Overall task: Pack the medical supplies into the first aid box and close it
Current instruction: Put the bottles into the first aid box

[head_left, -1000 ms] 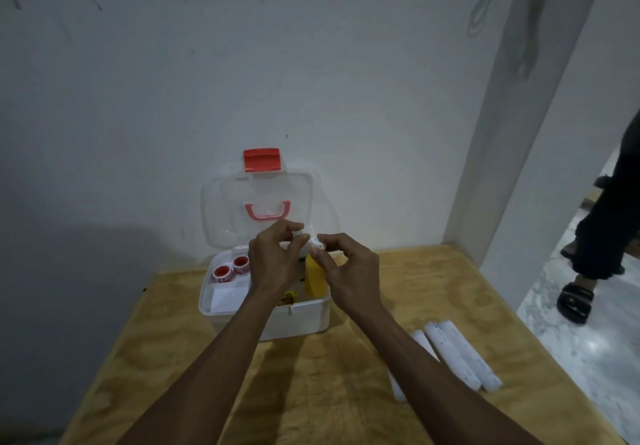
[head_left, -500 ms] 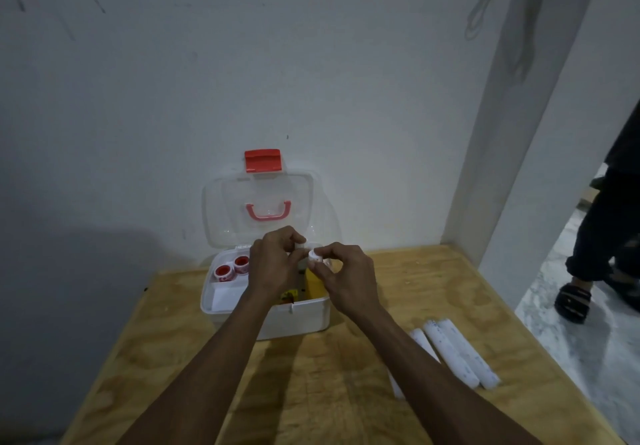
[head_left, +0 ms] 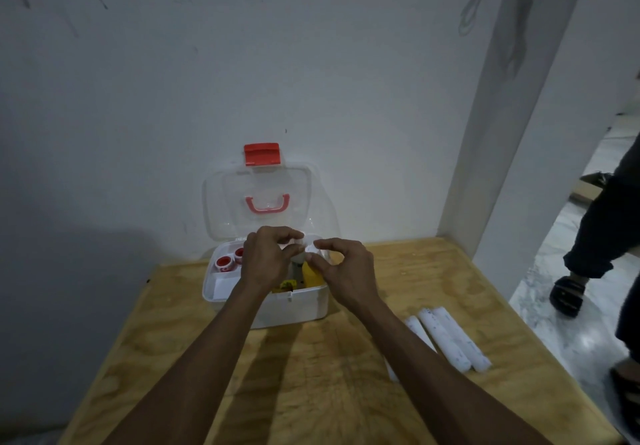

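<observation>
White and small, an object [head_left: 306, 249] sits pinched between curled fingertips of the left hand [head_left: 266, 257] and right hand [head_left: 346, 271] above the open first aid box [head_left: 294, 309].

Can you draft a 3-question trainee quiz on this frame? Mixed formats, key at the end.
1. True or false: the lid of the first aid box is closed and latched.
2. Multiple choice: where do the white rolls lie? A) inside the box B) on the wooden table, right of the box C) on the floor.
3. Short answer: what are the left hand and right hand doing?

Key
1. False: the lid stands open against the wall, red latch at the top.
2. B.
3. Both pinch a small white item between them above the open box; what it is cannot be told.
</observation>
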{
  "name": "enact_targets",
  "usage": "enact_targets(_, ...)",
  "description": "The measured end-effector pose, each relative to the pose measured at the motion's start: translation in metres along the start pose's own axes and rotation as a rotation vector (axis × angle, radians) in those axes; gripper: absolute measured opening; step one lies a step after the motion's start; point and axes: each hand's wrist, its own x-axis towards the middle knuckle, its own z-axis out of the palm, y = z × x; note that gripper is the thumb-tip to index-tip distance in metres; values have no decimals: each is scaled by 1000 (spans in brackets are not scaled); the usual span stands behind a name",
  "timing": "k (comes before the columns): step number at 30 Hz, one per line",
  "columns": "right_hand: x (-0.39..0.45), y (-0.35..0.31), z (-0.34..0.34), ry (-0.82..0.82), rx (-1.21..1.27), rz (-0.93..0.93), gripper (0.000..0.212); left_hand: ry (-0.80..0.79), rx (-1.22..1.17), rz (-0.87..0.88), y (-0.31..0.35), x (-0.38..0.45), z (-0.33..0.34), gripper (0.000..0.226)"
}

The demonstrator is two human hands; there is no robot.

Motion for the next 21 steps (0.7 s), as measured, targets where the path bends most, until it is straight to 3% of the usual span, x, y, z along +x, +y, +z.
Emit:
enact_targets(4, -1, -5, -16, 27, 34, 12, 29, 23, 29, 26, 7, -4, -12, 27)
enact_targets(11, -14, 6, -80, 174, 21, 85, 15, 244, -85, 91, 57, -38, -25, 29)
enact_targets(15, -32, 23, -122, 196, -35, 139, 12, 166, -152, 124, 87, -69, -8, 26)
enact_targets(21, -72, 39, -146, 96, -262, 247, 18, -86, -56, -10, 83, -111, 45, 32)
